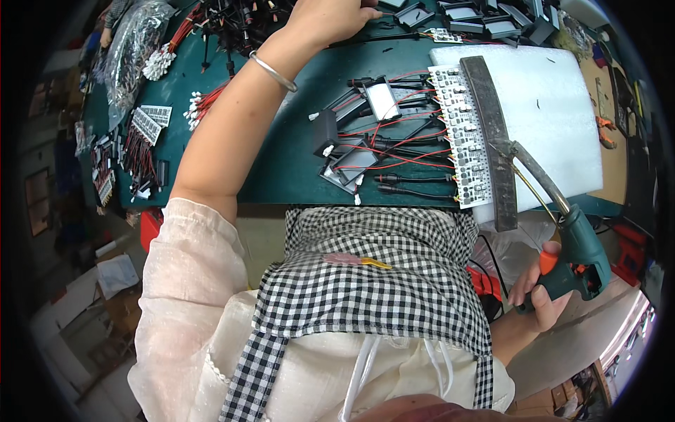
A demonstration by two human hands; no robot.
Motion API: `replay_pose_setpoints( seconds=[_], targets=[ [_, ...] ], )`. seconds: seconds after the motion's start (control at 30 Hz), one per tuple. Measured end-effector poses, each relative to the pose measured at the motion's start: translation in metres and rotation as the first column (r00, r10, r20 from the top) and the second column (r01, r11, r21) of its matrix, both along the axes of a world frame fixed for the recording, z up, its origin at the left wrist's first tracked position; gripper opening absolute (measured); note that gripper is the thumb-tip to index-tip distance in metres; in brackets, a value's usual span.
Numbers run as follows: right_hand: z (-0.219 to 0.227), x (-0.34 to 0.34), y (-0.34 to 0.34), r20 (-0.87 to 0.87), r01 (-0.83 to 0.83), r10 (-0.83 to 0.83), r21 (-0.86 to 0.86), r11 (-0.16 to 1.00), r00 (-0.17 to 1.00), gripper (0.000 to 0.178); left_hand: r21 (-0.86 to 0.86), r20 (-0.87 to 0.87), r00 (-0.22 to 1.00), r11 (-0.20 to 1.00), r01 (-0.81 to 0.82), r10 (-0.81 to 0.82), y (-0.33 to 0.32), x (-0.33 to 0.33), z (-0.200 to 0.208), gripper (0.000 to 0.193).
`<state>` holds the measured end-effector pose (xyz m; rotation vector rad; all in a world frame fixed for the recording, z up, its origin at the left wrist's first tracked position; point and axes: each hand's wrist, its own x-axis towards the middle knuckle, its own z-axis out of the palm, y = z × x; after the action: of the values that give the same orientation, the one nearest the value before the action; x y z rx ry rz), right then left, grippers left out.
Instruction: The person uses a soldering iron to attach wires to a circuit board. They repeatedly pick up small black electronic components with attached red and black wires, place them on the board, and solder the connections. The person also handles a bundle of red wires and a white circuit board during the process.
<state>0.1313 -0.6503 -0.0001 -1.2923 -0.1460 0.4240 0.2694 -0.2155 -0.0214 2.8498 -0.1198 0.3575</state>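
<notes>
My right hand (543, 309) is wrapped around the handle of a green soldering gun (585, 243) with an orange trigger. The gun's tip lies over a dark flat bar (486, 112). Under that bar's left edge runs a row of small white circuit boards (460, 141), with red wires and black cables (415, 179) leading left from it. Small black open cases (358, 160) lie among those wires. Far off at the top, my left hand (334, 17) reaches across the bench with its fingers closed; what they hold is hidden. Near it lies a single small board (443, 35) on a black cable.
A white foam slab (552, 133) supports the bar and boards. Black cables (239, 28) heap at the back, beside more black cases (503, 24). On the left are a clear plastic bag (137, 53), white-plugged red wires (204, 105) and wired boards (144, 133).
</notes>
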Motion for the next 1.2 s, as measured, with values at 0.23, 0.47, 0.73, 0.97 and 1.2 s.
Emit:
replay_pose_setpoints(
  seconds=[0.23, 0.47, 0.73, 0.97, 1.2],
  targets=[
    [-0.007, 0.0, -0.007, 0.017, 0.006, -0.006, 0.021, 1.0, 1.0, 0.07, -0.174, 0.046, 0.994, 0.981, -0.089, 0.098, 0.005, -0.006, 0.009, 0.015],
    [0.006, -0.011, -0.003, -0.091, 0.157, -0.157, -0.008, 0.988, 0.983, 0.074, -0.473, 0.024, 0.999, 0.881, -0.015, 0.029, -0.065, -0.077, 0.081, 0.011],
    [-0.001, -0.042, -0.026, -0.058, 0.156, -0.158, -0.036, 0.987, 0.986, 0.071, -0.392, -0.16, 0.919, 0.878, 0.275, -0.359, -0.144, -0.126, 0.014, 0.009],
    [-0.004, -0.05, -0.033, -0.095, 0.081, -0.082, -0.015, 0.997, 0.992, 0.065, -0.469, -0.142, 0.946, 0.861, 0.194, -0.291, -0.148, -0.126, 0.003, 0.007],
    [0.002, -0.054, -0.015, -0.189, 0.261, -0.279, -0.114, 0.959, 0.942, 0.064, -0.428, -0.138, 0.954, 0.885, 0.184, -0.265, -0.15, -0.127, -0.002, 0.008]
  ],
)
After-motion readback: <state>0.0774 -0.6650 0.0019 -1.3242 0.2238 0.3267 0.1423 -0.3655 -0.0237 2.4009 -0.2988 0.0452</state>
